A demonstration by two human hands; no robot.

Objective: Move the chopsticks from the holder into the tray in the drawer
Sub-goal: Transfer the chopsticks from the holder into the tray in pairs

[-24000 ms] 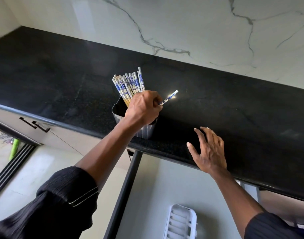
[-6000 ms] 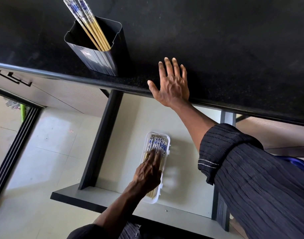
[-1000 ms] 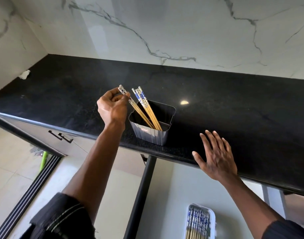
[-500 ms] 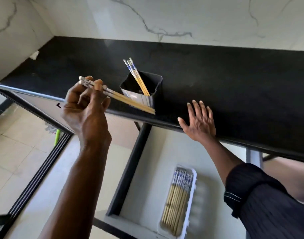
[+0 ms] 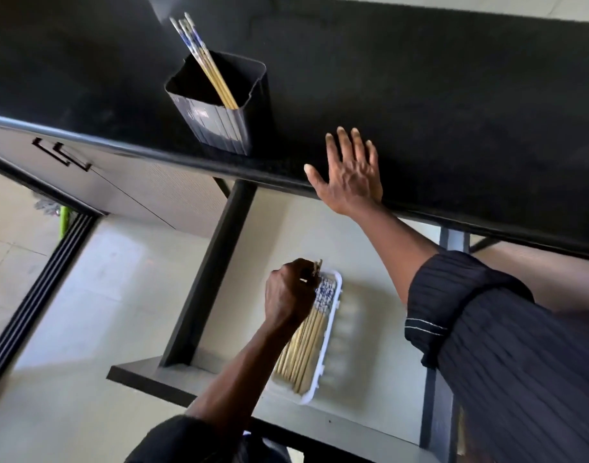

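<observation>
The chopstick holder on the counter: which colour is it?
Black, seen in the head view: the holder.

— What colours do you have on the flat black stone counter [image 5: 453, 95]?
— You have a dark ribbed rectangular metal holder [image 5: 219, 125] there, with a small pale mark on its front. The few bamboo chopsticks in the holder [image 5: 204, 58] are tan, and their top ends are white with a blue pattern.

— And what do you see lower down?
— You see a pale grey open drawer [image 5: 370, 262] with black side rails. In it lies a white plastic slotted tray [image 5: 326, 349] filled with tan bamboo chopsticks in the tray [image 5: 306, 342], their ends blue-and-white too. Your dark pinstriped rolled sleeve [image 5: 487, 329] shows a thin white stitched line at the cuff.
</observation>
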